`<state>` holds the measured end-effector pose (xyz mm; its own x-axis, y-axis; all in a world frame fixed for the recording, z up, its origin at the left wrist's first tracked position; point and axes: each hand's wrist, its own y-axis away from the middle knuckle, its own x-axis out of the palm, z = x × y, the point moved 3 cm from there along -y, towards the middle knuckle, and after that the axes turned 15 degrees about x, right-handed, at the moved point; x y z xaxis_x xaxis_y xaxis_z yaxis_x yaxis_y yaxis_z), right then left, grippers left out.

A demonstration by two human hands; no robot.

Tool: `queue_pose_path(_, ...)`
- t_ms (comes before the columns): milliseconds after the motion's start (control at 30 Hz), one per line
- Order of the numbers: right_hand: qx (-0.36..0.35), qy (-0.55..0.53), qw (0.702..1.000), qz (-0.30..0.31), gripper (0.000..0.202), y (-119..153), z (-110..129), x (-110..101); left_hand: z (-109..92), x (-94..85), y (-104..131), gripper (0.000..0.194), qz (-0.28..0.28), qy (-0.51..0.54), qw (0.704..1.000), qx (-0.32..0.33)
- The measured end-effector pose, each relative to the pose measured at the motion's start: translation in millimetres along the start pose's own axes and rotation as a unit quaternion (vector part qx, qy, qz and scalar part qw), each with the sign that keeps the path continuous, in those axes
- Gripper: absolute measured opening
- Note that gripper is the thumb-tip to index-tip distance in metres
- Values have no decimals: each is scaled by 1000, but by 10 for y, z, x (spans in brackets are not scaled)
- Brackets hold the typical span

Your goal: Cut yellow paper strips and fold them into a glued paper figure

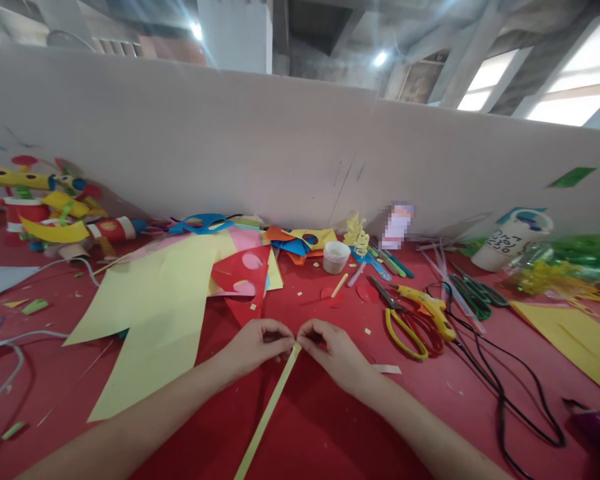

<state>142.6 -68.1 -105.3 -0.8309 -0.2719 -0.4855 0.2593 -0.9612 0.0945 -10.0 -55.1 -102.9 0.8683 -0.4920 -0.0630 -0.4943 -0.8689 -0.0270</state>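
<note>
A long, narrow strip of pale yellow paper (269, 410) runs from the bottom edge of the view up to my fingertips. My left hand (260, 343) pinches its far end between thumb and forefinger. From the other side my right hand (333, 350) pinches the same end, so the two thumbs nearly meet there. What the fingertips cover of the strip is hidden. Beyond my left hand lies a red paper sheet (230, 270) with cut-out holes. Large pale yellow paper (180, 267) spreads to the left.
Scissors with yellow handles (407, 337) and a yellow glue gun (425, 305) with a black cord lie to the right. A small white cup (336, 257) stands behind my hands. Paper figures (63, 200) stand far left. A pale partition (280, 147) closes off the back of the red table (380, 433).
</note>
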Motion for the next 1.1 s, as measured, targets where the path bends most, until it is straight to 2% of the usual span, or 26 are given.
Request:
queue_pose_path(300, -1, -24, 999, -20, 10, 20, 51, -28, 18, -13, -3, 17, -26, 3, 1000, -5)
queue_pose_path(400, -72, -5, 995, -64, 17, 50, 63, -58, 4, -29, -3, 18, -46, 9, 999, 3)
queue_pose_path(500, -158, 76, 980, -91, 22, 93, 83, -58, -5, -42, 1, 20, -64, 9, 998, 2)
queue_pose_path(667, -206, 148, 962, -101, 14, 127, 110, -45, -14, -32, 11, 20, -66, 12, 998, 5)
queue_pose_path(833, -166, 48, 977, -124, 8, 81, 95, -62, -18, -16, 20, 19, -75, 21, 997, 0)
queue_pose_path(1000, -100, -55, 990, -88, 2, 29, 46, -36, -2, -5, 10, 18, -65, 24, 997, 18)
queue_pose_path(1100, -55, -113, 991, -54, 5, 13, 10, -9, 12, -1, 8, 17, -58, 25, 998, 21)
